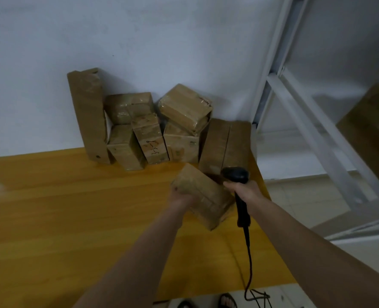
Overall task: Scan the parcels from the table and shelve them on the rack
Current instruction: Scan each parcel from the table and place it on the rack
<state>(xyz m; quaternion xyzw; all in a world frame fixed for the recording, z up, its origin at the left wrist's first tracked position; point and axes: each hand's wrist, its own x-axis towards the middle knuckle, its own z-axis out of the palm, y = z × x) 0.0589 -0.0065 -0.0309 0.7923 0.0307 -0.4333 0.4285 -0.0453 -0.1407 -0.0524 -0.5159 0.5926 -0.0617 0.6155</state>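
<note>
My left hand (182,195) grips a small brown cardboard parcel (204,196) and holds it tilted above the yellow wooden table (72,207). Right beside it, my right hand (244,190) grips the handle of a black barcode scanner (237,176), whose head sits just right of the parcel's top. The scanner's cable (248,252) hangs down past the table's front edge. Several more taped brown parcels (148,127) are stacked against the wall at the back of the table.
A white metal rack (313,121) stands to the right of the table, with a large cardboard box (370,134) on one shelf. A tall flat parcel (88,116) leans on the wall at the left of the stack. My sandalled feet (227,301) show below the table edge.
</note>
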